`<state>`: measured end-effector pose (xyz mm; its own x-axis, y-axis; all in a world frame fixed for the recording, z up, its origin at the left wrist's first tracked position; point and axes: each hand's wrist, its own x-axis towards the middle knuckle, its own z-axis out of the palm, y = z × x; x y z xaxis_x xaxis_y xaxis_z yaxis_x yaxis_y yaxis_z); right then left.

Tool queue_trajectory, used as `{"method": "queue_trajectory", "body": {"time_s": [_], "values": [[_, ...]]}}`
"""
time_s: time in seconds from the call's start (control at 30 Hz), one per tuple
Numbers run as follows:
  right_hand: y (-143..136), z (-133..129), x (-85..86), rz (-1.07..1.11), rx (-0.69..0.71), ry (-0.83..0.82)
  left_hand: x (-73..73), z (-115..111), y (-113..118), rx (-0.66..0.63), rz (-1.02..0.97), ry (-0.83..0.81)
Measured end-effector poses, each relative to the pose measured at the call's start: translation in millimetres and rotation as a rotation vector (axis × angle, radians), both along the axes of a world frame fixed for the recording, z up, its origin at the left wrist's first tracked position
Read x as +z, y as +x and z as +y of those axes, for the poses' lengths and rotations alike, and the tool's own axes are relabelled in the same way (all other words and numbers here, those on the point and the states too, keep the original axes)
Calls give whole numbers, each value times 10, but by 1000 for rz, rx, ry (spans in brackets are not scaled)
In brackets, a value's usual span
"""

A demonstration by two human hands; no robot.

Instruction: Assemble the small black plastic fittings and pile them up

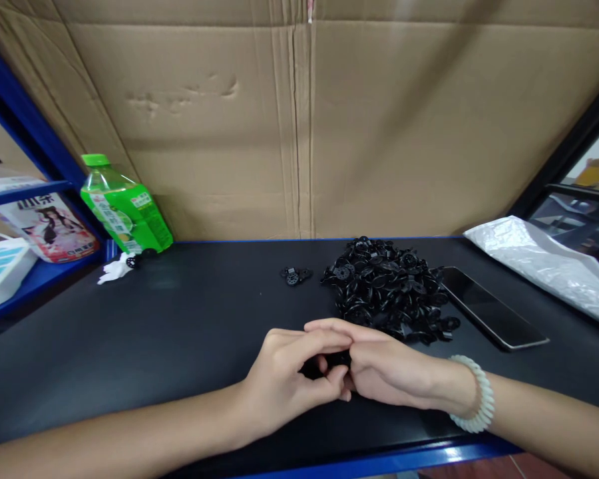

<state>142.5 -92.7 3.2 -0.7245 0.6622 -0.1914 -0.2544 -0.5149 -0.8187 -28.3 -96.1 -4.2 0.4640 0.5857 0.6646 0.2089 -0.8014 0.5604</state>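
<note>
Brown cardboard sheeting (204,146) closes off the far side of the matte black worktop (180,319), near whose blue front edge (429,455) the left hand (282,376) and right hand (399,369) meet in a narrow two-handed grip on a small black plastic piece (340,359), mostly hidden by the fingers and probably steadied from both sides for being so small. Just beyond the grip to the right, a heap of small black plastic parts with round discs (387,286) seems placed for easy reach. Open room stretches left of the grip, while rightward the heap and a flat dark phone with a pale rim (494,309) crowd it.
</note>
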Motion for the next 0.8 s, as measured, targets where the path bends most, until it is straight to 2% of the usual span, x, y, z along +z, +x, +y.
{"method": "queue_trajectory", "body": {"time_s": [0.13,0.23,0.8], "values": [[-57,-37,-10,-1,-93,-17,-71,-2,-11,84,46,145],[-90,-55,-32,19,-129,-15,-97,-8,-22,106,56,192],[-171,-54,-109,100,-233,-41,-152,51,-40,139,9,175]]}}
